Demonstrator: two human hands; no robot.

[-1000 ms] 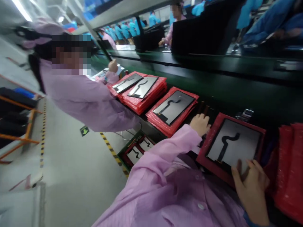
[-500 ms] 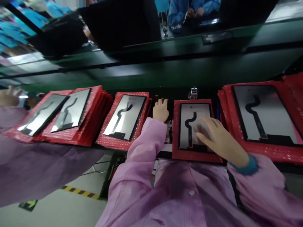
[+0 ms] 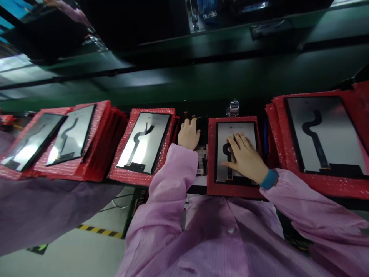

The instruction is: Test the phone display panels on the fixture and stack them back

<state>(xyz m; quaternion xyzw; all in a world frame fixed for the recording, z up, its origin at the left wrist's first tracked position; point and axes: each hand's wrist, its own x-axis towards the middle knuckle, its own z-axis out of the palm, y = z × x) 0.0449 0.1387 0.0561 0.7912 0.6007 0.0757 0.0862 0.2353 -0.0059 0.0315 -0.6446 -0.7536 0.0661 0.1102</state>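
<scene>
My right hand (image 3: 248, 157) is open, its fingers spread over a tablet-sized display panel (image 3: 223, 132). It appears to touch the panel's silvery back and covers part of the black ribbon cable. Beneath that panel is a red bubble-wrap bag (image 3: 211, 188). Just left of it, my left hand (image 3: 188, 134) rests on the dark bench among small parts, with its fingers a little bent and slightly apart. No held item shows there, though the fingertips are partly hidden. A labelled part (image 3: 201, 163) lies between the hands, below a metal tally counter (image 3: 233, 108).
Left of me, another display panel (image 3: 145, 142) lies on red bags, beside a taller stack (image 3: 95, 154) topped with two panels. More red bags bear a large panel (image 3: 325, 134) at right. A neighbour's purple sleeve (image 3: 52, 211) reaches in at left. Behind runs a dark green ledge (image 3: 161, 86).
My right hand has moved left and settled on the panel, where it was blurred before. My left hand stays in about the same place. The view has shifted slightly.
</scene>
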